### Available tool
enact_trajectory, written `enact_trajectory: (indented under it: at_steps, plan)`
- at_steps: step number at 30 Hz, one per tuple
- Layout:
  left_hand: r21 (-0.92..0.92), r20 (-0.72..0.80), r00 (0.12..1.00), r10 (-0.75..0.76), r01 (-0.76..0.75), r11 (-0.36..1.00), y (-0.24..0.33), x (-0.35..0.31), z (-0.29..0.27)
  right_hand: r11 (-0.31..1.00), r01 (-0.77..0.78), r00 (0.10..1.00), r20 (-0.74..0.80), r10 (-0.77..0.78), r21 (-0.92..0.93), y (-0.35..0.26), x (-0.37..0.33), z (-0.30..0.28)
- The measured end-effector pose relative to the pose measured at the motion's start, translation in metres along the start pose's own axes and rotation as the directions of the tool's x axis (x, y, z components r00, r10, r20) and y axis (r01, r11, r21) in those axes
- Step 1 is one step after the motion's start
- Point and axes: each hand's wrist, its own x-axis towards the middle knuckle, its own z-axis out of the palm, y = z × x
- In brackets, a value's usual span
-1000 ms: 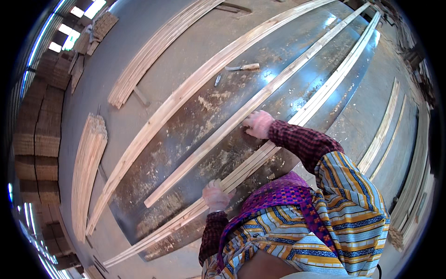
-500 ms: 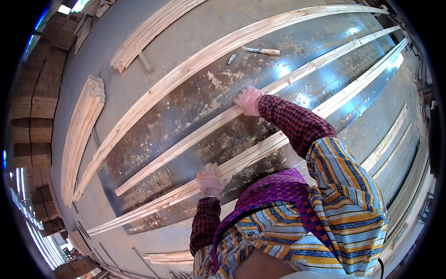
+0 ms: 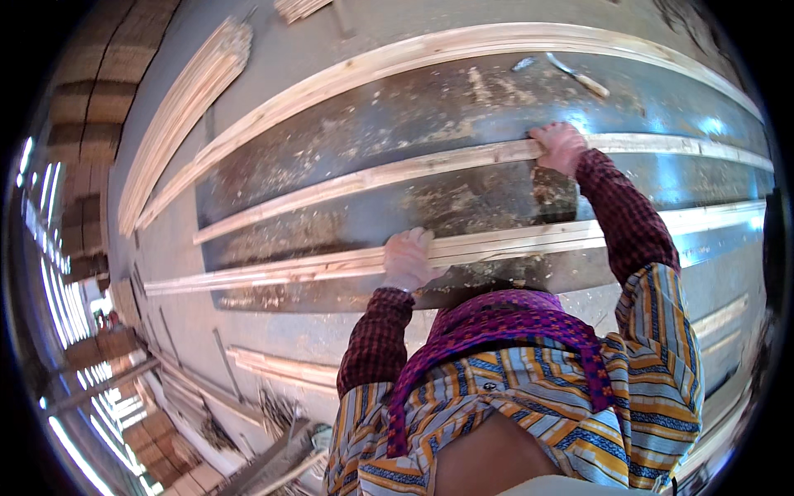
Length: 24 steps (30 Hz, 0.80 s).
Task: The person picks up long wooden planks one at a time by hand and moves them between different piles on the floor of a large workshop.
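My left hand [image 3: 409, 258], in a thin pale glove, lies closed over a bundle of long wooden strips [image 3: 504, 241] along the near side of the dark worktable [image 3: 331, 197]. My right hand [image 3: 561, 146], gloved the same way, reaches farther out. Its fingers are bent over a long wooden strip [image 3: 389, 179] across the middle of the table. The palm sides of both hands are hidden. Beyond my right hand lie a curved knife with a wooden handle [image 3: 591, 85] and a small shiny object [image 3: 523, 64] that I cannot identify.
More long strips [image 3: 356, 68] run along the table's far side. A thick bundle of strips [image 3: 186, 107] rests at the far left, with shorter pieces [image 3: 277, 368] lower down at the near left. Tall stacks of wood [image 3: 87, 124] stand along the left. Wood shavings dot the tabletop.
The view has turned, so the strips now lie flatter across it. My right hand seems farther right along the middle strip. My left hand stays on the near bundle.
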Motion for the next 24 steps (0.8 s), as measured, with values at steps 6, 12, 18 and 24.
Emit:
enact_trajectory:
  at_steps: [6,12,18,24]
  plan:
    - [0.036,0.069,0.997,0.028,-0.030,0.999,-0.001,-0.001,-0.016,0.997,0.077,0.997,-0.007,-0.077,0.017,-0.030,0.014,-0.005]
    - [0.106,0.173,0.985,-0.017,-0.001,0.994,0.002,-0.001,-0.024,0.997,0.076,0.997,0.030,-0.075,-0.017,-0.057,0.018,-0.014]
    - [0.104,0.166,0.986,-0.017,-0.001,0.995,0.000,-0.003,-0.017,0.986,0.120,0.959,-0.271,-0.085,0.112,-0.006,-0.016,0.011]
    - [0.080,0.166,0.986,-0.017,0.004,0.997,-0.004,-0.003,-0.016,0.990,0.015,0.953,-0.303,0.028,0.141,0.054,-0.068,0.036]
